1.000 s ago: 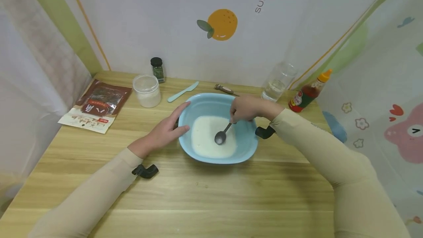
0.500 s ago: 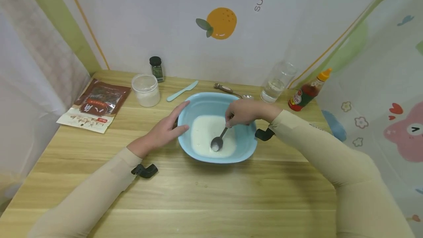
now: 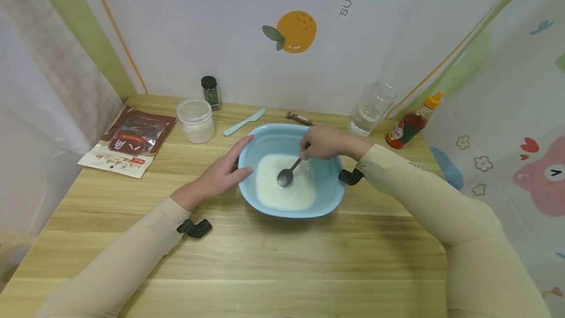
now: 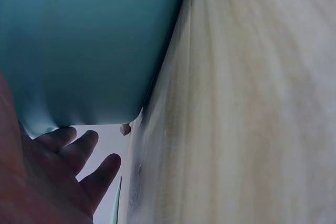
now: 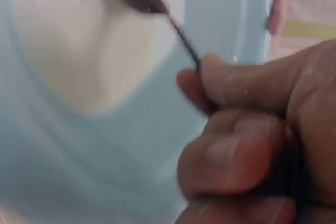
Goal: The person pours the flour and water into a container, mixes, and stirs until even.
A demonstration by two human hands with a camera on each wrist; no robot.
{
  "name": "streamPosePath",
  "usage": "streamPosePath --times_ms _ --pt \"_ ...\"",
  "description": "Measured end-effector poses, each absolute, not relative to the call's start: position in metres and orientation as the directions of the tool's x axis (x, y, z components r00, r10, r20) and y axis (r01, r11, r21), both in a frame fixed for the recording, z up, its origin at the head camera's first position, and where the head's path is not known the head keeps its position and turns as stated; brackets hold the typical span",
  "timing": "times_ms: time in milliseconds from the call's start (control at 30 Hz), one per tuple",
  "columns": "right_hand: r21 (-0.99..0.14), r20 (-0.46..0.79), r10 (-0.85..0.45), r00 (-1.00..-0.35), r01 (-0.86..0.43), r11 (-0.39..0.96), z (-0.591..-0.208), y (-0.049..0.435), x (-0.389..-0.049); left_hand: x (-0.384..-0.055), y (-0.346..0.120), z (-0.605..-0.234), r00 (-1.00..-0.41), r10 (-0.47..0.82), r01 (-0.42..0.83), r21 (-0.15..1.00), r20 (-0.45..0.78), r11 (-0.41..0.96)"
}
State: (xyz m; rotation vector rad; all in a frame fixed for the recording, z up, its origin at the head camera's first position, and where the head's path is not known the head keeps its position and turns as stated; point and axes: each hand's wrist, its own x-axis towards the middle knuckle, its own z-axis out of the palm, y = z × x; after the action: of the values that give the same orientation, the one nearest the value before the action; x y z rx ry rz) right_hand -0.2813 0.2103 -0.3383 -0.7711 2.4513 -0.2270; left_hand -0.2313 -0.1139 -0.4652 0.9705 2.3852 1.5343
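Observation:
A light blue basin [image 3: 331,200] of milky white liquid [image 3: 284,198] stands mid-table in the head view. My right hand [image 3: 324,142] reaches over its right side and pinches the handle of a dark spoon [image 3: 285,177]. The spoon's bowl dips into the liquid; in the right wrist view my thumb and curled fingers [image 5: 231,153] grip the handle's upper part. My left hand [image 3: 218,175] rests against the basin's left rim, thumb and forefinger at the edge. In the left wrist view its other fingers [image 4: 102,177] stretch fairly straight beside the outer wall.
Behind the basin lie a pale green knife [image 3: 244,122] and another spoon [image 3: 299,118], partly hidden. A jar of white contents [image 3: 196,124], a spice bottle [image 3: 211,94] and a brown packet [image 3: 128,141] stand left. Right are a glass of water [image 3: 365,119] and a red sauce bottle [image 3: 410,124].
The spoon's bowl has swept left, then away from me through the liquid, my right hand shifting slightly left with it. My left hand stays at the rim.

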Motion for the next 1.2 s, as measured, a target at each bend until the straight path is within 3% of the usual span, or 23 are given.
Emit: streamPosePath --times_ms 100,200,333,400,533,733,900,1067,1200 --pt "-0.248 -0.495 -0.528 -0.690 -0.470 0.847 -0.330 0.216 -0.283 -0.232 -0.113 -0.465 -0.778 0.591 0.434 0.863 0.215 0.258" --pt "-0.227 -0.603 -0.519 -0.606 -0.493 0.840 -0.326 0.214 -0.281 -0.232 -0.113 -0.466 -0.776 0.593 0.429 0.869 0.215 0.246" --pt "-0.331 -0.620 -0.607 -0.497 -0.536 0.777 -0.334 0.193 -0.274 -0.232 -0.114 -0.465 -0.777 0.590 0.434 0.865 0.218 0.251" --pt "-0.381 -0.565 -0.664 -0.491 -0.558 0.737 -0.339 0.180 -0.274 -0.231 -0.114 -0.465 -0.778 0.589 0.434 0.864 0.217 0.256" --pt "-0.351 -0.444 -0.686 -0.577 -0.593 0.725 -0.345 0.162 -0.279 -0.229 -0.114 -0.465 -0.781 0.588 0.433 0.862 0.212 0.263" --pt "-0.241 -0.317 -0.548 -0.774 -0.493 0.836 -0.342 0.173 -0.287 -0.231 -0.112 -0.466 -0.779 0.588 0.437 0.861 0.218 0.261" --pt "-0.122 -0.309 -0.467 -0.829 -0.452 0.884 -0.328 0.195 -0.282 -0.232 -0.112 -0.468 -0.776 0.593 0.433 0.866 0.216 0.251" --pt "0.059 -0.420 -0.484 -0.768 -0.555 0.830 -0.312 0.207 -0.268 -0.231 -0.112 -0.465 -0.774 0.598 0.423 0.874 0.210 0.241" --pt "-0.033 -0.537 -0.553 -0.637 -0.639 0.768 -0.312 0.206 -0.262 -0.230 -0.112 -0.465 -0.773 0.599 0.412 0.884 0.211 0.221"
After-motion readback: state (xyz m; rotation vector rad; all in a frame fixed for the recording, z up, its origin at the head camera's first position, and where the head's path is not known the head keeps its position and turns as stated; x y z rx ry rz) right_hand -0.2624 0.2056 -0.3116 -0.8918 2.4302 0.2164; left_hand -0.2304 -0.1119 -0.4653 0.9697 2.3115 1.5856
